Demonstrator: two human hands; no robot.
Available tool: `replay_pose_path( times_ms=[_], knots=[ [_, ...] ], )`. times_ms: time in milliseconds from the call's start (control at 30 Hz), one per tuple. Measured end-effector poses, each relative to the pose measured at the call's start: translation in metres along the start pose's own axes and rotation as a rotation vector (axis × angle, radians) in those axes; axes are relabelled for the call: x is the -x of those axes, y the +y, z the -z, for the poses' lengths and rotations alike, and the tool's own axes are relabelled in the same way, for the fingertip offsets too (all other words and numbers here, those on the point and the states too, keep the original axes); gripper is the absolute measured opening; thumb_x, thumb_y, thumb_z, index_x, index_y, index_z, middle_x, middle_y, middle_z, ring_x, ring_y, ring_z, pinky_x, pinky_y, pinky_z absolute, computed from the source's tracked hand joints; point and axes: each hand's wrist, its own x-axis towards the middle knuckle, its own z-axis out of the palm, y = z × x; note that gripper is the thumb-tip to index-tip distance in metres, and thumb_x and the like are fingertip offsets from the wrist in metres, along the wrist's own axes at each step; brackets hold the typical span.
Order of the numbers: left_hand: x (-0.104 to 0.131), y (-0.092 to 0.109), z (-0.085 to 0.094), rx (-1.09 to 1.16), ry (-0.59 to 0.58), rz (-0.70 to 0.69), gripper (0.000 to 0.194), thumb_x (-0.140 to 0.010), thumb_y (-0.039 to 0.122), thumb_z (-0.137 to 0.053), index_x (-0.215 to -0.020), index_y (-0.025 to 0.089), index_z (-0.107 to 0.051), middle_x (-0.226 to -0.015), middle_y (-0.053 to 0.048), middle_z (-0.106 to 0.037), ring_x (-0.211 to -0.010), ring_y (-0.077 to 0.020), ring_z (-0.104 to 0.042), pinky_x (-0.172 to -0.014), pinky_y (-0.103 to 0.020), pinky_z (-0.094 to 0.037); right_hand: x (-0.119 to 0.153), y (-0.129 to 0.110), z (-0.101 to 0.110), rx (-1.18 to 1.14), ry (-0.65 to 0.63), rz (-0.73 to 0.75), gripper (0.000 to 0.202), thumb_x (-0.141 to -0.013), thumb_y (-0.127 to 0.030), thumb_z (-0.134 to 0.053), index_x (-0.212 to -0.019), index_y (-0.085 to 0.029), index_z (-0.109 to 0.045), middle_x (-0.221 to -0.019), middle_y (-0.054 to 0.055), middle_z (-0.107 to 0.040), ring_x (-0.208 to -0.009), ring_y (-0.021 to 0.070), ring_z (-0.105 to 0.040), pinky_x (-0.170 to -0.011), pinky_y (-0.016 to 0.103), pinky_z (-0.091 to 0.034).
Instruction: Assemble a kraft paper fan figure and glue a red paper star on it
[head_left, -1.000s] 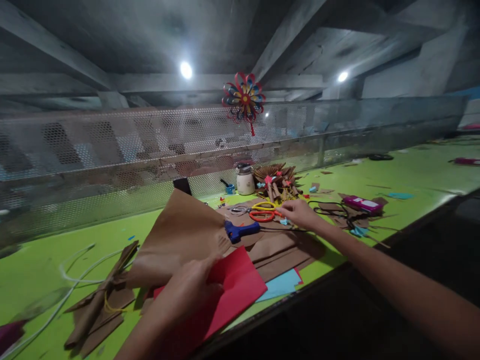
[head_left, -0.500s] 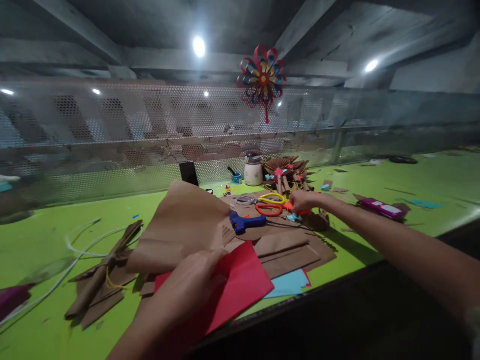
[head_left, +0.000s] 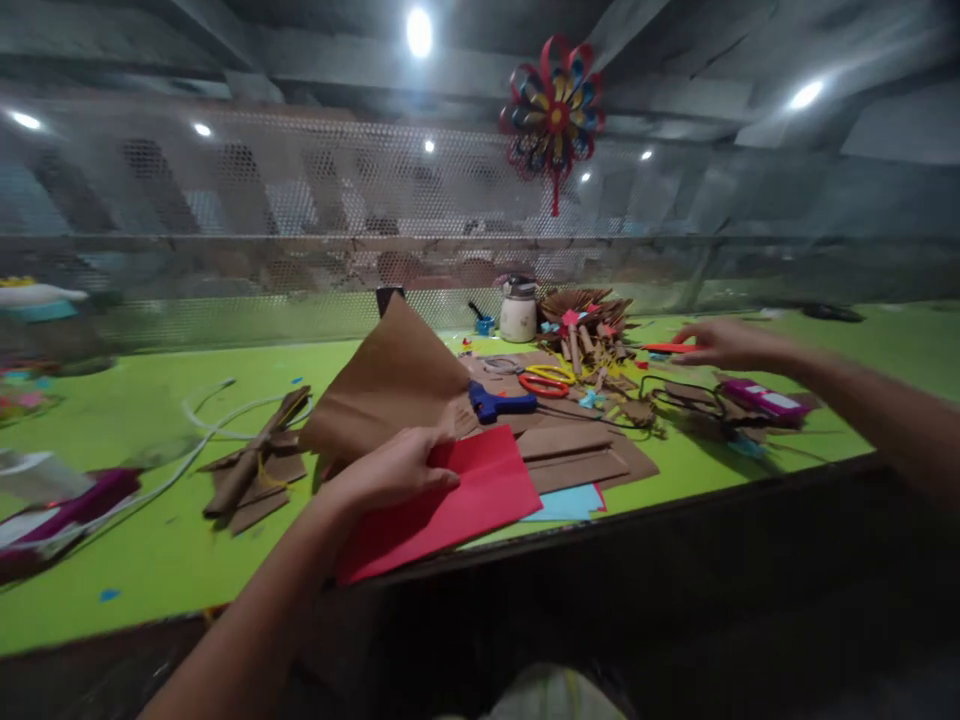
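Note:
My left hand point(head_left: 401, 466) is closed on the upper left part of a sheet of red paper point(head_left: 472, 490), its thumb lying over the sheet. The red paper lies at the table's front edge. Raised above the right side of the table, my right hand point(head_left: 726, 345) pinches a slim orange object point(head_left: 670, 348), its kind unclear. A blue glue gun point(head_left: 501, 401) lies on brown paper between my hands. Scissors with red and yellow handles point(head_left: 546, 382) are just behind it. A large curled brown sheet point(head_left: 386, 385) stands beyond my left hand.
A white jar point(head_left: 518, 312) and a bundle of brown paper pieces point(head_left: 585, 320) stand at the back by the mesh screen point(head_left: 300, 250). A dark cord leads toward a purple box point(head_left: 766, 400). Rolled brown paper point(head_left: 255, 460) and a white cable point(head_left: 161, 495) lie left.
My right hand has moved right, away from the scissors, carrying the slim orange object. My left hand stays with the red paper, which now lies flatter. The view has shifted down.

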Motion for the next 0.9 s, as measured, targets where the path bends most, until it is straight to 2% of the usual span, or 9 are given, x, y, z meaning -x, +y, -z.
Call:
replay_pose_path(
  times_ms=[67, 100, 133, 300, 467, 600, 700, 767, 900],
  knots=[
    [0.001, 0.003, -0.002, 0.010, 0.001, 0.002, 0.028, -0.069, 0.045, -0.052, -0.069, 0.018, -0.047, -0.066, 0.003, -0.046, -0.062, -0.0131, -0.042, -0.054, -0.022, -0.028, 0.019, 0.000, 0.001, -0.152, -0.314, 0.055, 0.040, -0.075, -0.042, -0.053, -0.103, -0.014, -0.060, -0.054, 0.001, -0.057, -0.041, 0.0064, -0.038, -0.045, 0.022, -0.025],
    [0.001, 0.003, -0.003, 0.016, 0.007, 0.008, 0.028, -0.069, 0.046, -0.052, -0.072, 0.018, -0.049, -0.067, 0.003, -0.048, -0.063, -0.0134, -0.043, -0.055, -0.022, -0.030, 0.027, 0.000, 0.000, -0.197, -0.428, 0.079, 0.043, -0.078, -0.045, -0.049, -0.109, -0.016, -0.056, -0.054, 0.000, -0.056, -0.041, 0.0071, -0.038, -0.046, 0.023, -0.026],
    [0.002, 0.003, -0.005, 0.027, 0.018, 0.014, 0.029, -0.069, 0.046, -0.053, -0.076, 0.018, -0.051, -0.069, 0.002, -0.050, -0.064, -0.0140, -0.044, -0.057, -0.022, -0.032, 0.034, 0.001, -0.003, -0.183, -0.469, 0.094, 0.041, -0.078, -0.044, -0.049, -0.108, -0.017, -0.056, -0.056, 0.001, -0.057, -0.043, 0.0083, -0.040, -0.047, 0.023, -0.027],
    [0.003, 0.000, -0.010, 0.174, 0.093, 0.026, 0.046, -0.068, 0.040, -0.055, -0.110, 0.020, -0.052, -0.106, -0.004, -0.058, -0.091, -0.0210, -0.053, -0.078, -0.026, -0.038, 0.054, 0.006, -0.008, -0.007, -0.275, -0.069, 0.026, -0.081, -0.039, -0.047, -0.078, -0.016, -0.059, -0.059, 0.008, -0.061, -0.049, 0.0147, -0.052, -0.051, 0.025, -0.033],
    [0.003, -0.001, -0.012, 0.222, 0.100, 0.006, 0.052, -0.070, 0.037, -0.054, -0.120, 0.024, -0.047, -0.118, -0.004, -0.055, -0.100, -0.0226, -0.053, -0.085, -0.029, -0.039, 0.080, 0.007, 0.006, -0.216, -0.435, -0.164, 0.037, -0.079, -0.048, -0.044, -0.060, -0.018, -0.053, -0.053, 0.006, -0.058, -0.039, 0.0123, -0.050, -0.044, 0.024, -0.033],
    [0.002, -0.002, -0.014, 0.229, 0.115, -0.007, 0.053, -0.070, 0.037, -0.054, -0.121, 0.026, -0.047, -0.124, -0.002, -0.052, -0.104, -0.0220, -0.052, -0.086, -0.028, -0.039, 0.095, 0.014, 0.007, -0.478, -0.479, -0.191, 0.044, -0.076, -0.058, -0.041, -0.069, -0.018, -0.058, -0.057, 0.006, -0.058, -0.036, 0.0099, -0.043, -0.039, 0.025, -0.029],
    [0.002, -0.005, -0.016, 0.244, 0.098, 0.012, 0.051, -0.071, 0.037, -0.053, -0.121, 0.026, -0.048, -0.124, -0.002, -0.052, -0.107, -0.0211, -0.051, -0.088, -0.027, -0.038, 0.098, 0.023, 0.004, -0.453, -0.373, -0.292, 0.049, -0.075, -0.060, -0.040, -0.089, -0.017, -0.059, -0.055, 0.006, -0.057, -0.032, 0.0081, -0.033, -0.036, 0.025, -0.023],
    [0.002, -0.006, -0.016, 0.252, 0.087, 0.020, 0.050, -0.072, 0.037, -0.053, -0.120, 0.025, -0.048, -0.124, -0.002, -0.052, -0.107, -0.0209, -0.051, -0.089, -0.027, -0.038, 0.099, 0.029, 0.007, -0.438, -0.365, -0.299, 0.055, -0.074, -0.062, -0.040, -0.102, -0.019, -0.057, -0.058, 0.006, -0.058, -0.033, 0.0080, -0.032, -0.036, 0.025, -0.023],
    [0.003, -0.005, -0.017, 0.264, 0.088, 0.040, 0.052, -0.070, 0.038, -0.053, -0.120, 0.022, -0.049, -0.123, -0.004, -0.053, -0.106, -0.0222, -0.051, -0.089, -0.029, -0.037, 0.104, 0.041, 0.033, -0.318, -0.418, -0.256, 0.067, -0.062, -0.071, -0.047, -0.097, -0.017, -0.064, -0.057, 0.009, -0.060, -0.039, 0.0109, -0.042, -0.041, 0.027, -0.030]
  ],
)
